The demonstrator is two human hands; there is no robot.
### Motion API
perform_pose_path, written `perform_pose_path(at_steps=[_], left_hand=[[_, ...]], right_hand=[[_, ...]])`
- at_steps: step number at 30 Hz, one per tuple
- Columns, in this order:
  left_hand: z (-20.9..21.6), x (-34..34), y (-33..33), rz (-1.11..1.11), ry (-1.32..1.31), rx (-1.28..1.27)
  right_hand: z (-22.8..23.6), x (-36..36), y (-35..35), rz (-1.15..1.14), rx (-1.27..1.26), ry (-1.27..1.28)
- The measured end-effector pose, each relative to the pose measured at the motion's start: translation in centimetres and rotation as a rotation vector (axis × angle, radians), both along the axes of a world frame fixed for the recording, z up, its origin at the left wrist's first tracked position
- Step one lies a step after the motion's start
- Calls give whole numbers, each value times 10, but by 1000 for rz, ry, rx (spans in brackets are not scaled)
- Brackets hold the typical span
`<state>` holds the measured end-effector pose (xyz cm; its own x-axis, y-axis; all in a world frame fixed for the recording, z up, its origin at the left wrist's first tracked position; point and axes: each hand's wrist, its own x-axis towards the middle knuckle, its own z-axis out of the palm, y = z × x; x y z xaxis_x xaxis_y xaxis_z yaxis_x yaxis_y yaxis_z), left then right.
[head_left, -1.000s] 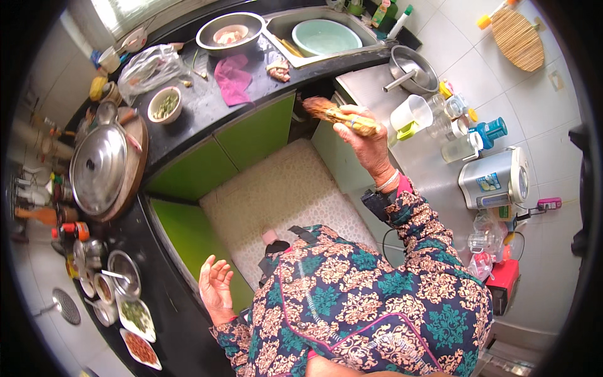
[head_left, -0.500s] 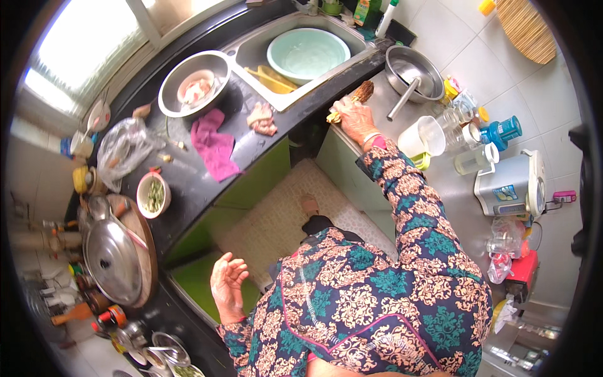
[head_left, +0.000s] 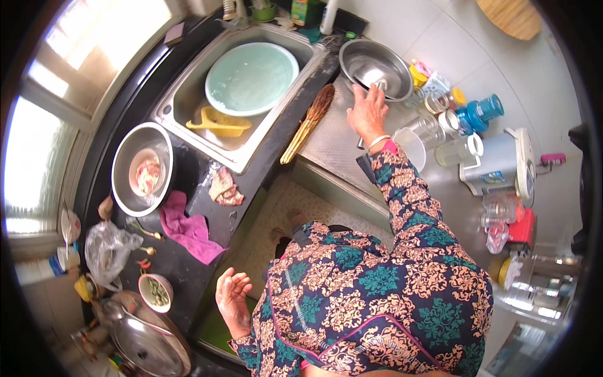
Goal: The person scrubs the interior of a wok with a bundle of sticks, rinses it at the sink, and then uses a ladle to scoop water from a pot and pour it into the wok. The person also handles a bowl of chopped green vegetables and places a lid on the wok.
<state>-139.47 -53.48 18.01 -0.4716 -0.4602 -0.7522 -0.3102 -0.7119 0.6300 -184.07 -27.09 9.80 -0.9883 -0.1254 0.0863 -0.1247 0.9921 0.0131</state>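
Observation:
My right hand (head_left: 369, 114) is over the steel counter, its fingers stretched out toward the near rim of a wide metal bowl (head_left: 361, 60). A ladle lies in that bowl, its handle mostly covered by this hand; I cannot tell whether the fingers touch it. Left of the hand, a bamboo pot brush (head_left: 309, 124) with dark bristles lies along the counter's edge, apart from it. Low in front of my body hangs my left hand (head_left: 233, 300), fingers loosely bent and apart, holding nothing.
A sink holds a pale green basin (head_left: 252, 78) and a yellow plastic piece (head_left: 221, 122). Raw meat (head_left: 225, 187), a purple cloth (head_left: 188, 227) and a metal bowl (head_left: 164, 169) rest on the black counter. Jars and an electric water boiler (head_left: 499, 164) line the right side.
My right hand has let go of the bamboo brush, leaving it at the counter's edge, and moved to the metal bowl. The view has shifted; my left hand stays low.

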Motion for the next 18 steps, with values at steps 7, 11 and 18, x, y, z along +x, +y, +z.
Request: perform_pose_path(at_steps=[7, 11, 18], left_hand=[[-5, -138, 48, -154, 46, -55], [2, -116, 31, -202, 42, -18], [-12, -38, 2, -160, 69, 32]], right_hand=[[-41, -121, 127, -562, -359, -316], [-42, -103, 135, -407, -471, -15], [57, -29, 108, -273, -781, 186]])
